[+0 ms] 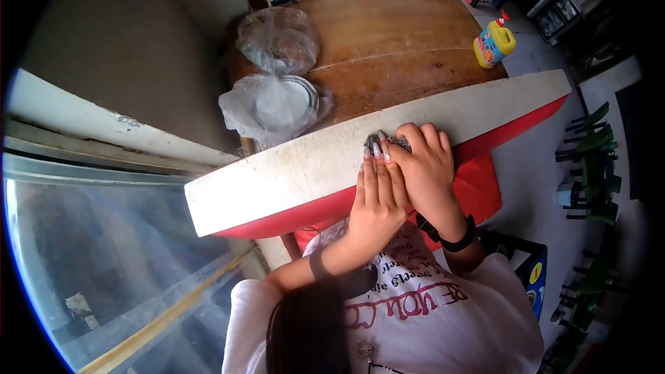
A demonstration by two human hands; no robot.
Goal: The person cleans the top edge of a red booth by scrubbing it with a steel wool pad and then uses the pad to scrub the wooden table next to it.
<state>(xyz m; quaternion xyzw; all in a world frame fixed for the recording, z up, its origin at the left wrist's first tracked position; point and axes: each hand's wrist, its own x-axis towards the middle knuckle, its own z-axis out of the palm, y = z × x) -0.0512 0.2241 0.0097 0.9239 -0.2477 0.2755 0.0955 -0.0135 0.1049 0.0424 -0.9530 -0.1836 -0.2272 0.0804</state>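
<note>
A grey steel wool scourer (379,140) is pressed against the white face of a long red-edged board (291,170). My right hand (428,166) curls over the scourer with its fingers bent and wears a black band at the wrist. Right beside it, my left hand (377,183) reaches up with straight fingers held together, their tips on the scourer; its thumb is hidden. The two hands touch each other. Part of the scourer lies covered under the fingers.
Beyond the board stands a wooden table (395,31) with a yellow pump bottle (494,43) at its right. Bowls or plates in clear plastic bags (277,107) sit at its left. A red stool (478,190) is below the board. Green stacked chairs (596,142) stand far right.
</note>
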